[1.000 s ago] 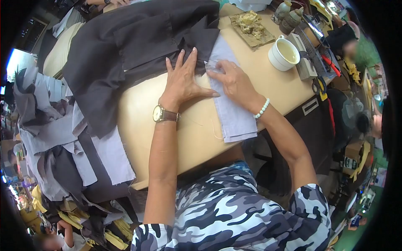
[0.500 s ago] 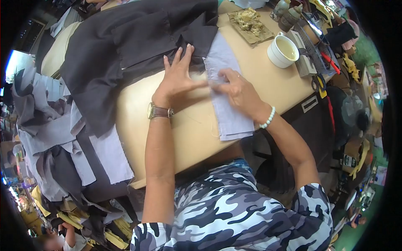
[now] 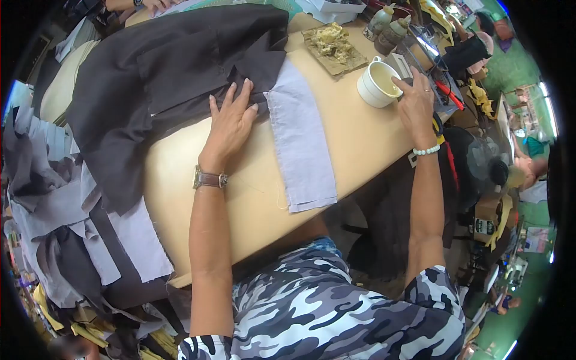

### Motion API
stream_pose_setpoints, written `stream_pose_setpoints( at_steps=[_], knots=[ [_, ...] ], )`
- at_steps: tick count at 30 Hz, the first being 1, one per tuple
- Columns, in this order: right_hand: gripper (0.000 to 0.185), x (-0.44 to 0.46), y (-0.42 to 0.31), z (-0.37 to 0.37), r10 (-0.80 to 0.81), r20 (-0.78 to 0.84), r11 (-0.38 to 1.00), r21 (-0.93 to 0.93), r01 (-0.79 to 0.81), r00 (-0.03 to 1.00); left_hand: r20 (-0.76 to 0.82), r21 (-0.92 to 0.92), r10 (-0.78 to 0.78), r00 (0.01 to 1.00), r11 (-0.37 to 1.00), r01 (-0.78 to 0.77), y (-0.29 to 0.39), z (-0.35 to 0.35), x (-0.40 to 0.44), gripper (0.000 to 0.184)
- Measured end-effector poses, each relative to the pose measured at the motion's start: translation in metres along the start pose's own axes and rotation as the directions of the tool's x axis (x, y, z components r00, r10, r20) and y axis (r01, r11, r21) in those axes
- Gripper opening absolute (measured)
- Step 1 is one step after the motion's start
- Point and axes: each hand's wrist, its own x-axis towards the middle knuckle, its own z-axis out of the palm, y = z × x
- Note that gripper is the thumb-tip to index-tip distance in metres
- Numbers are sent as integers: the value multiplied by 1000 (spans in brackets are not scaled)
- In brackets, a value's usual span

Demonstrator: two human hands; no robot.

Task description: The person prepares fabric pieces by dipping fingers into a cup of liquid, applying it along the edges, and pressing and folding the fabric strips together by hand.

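My left hand (image 3: pixel 231 123) lies with its fingers spread on the lower edge of the dark grey cloth (image 3: pixel 186 66), its wrist over the table. Beside it, a light lilac fabric strip (image 3: pixel 303 144) runs toward the table's front edge, its upper end meeting the dark cloth. My right hand (image 3: pixel 415 108) is at the right side of a white cup (image 3: pixel 373 89), thumb and fingers apart. A small dark thing (image 3: pixel 408 81) shows between them; whether the fingers touch it is unclear.
Behind the cup, a crumpled yellowish mass (image 3: pixel 333 41) sits on brown card, near two bottles (image 3: pixel 387 29). A wire basket (image 3: pixel 425 51) with tools stands at the right edge. Loose cloth pieces (image 3: pixel 54 210) hang at the left. Another person's hand (image 3: pixel 157 6) is at the far edge.
My right hand has left the lilac strip and moved right and up to beside the cup. My left hand stays on the dark cloth, its thumb drawn in. The view has shifted somewhat.
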Motion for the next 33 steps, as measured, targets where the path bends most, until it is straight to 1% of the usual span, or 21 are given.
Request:
stream_pose_setpoints(
  at_steps=[4,7,10,13,16,17,18,20,21,24,27,30,33],
  knots=[
    [33,0,0,2,-18,116,999,-47,24,993,-4,5,7,1000,1000,-7,-2,0,-1,55],
    [28,4,1,-8,52,-63,997,63,-48,997,-10,15,8,1000,1000,-7,-2,1,0,56],
    [25,-5,-3,-19,-6,-109,1000,-14,5,994,-17,23,16,1000,1000,-16,-1,2,0,56],
    [23,-11,-16,-32,-3,-13,1000,26,4,1000,-6,31,8,1000,999,-8,-2,1,-1,55],
    [25,-7,-30,-37,-82,20,982,174,77,996,1,59,0,1000,998,0,-4,3,-1,55],
    [27,-7,-41,-37,-99,42,930,361,77,994,-2,61,3,1000,998,-3,-4,3,-1,55],
    [29,-5,-59,-37,-120,59,843,533,70,991,-5,63,7,1000,998,-6,-4,3,-1,55],
    [34,-4,-101,-44,-199,119,591,807,22,973,-7,68,12,1000,998,-11,-5,3,-1,56],
    [38,-3,-121,-49,-260,152,440,898,-23,954,-11,73,12,1000,997,-12,-5,3,-2,55],
    [42,-10,-158,-26,-314,223,208,965,-162,923,-18,79,13,1000,997,-12,-3,5,-1,55],
    [41,-20,-172,3,-262,212,259,955,-143,941,-37,76,28,999,997,-25,-1,5,0,55],
    [39,-28,-177,12,-220,142,387,921,-47,965,-56,76,40,998,996,-36,-1,5,-1,54],
    [35,-25,-180,11,-231,170,447,893,-51,958,-41,91,26,999,996,-23,-5,6,0,54]
  ],
)
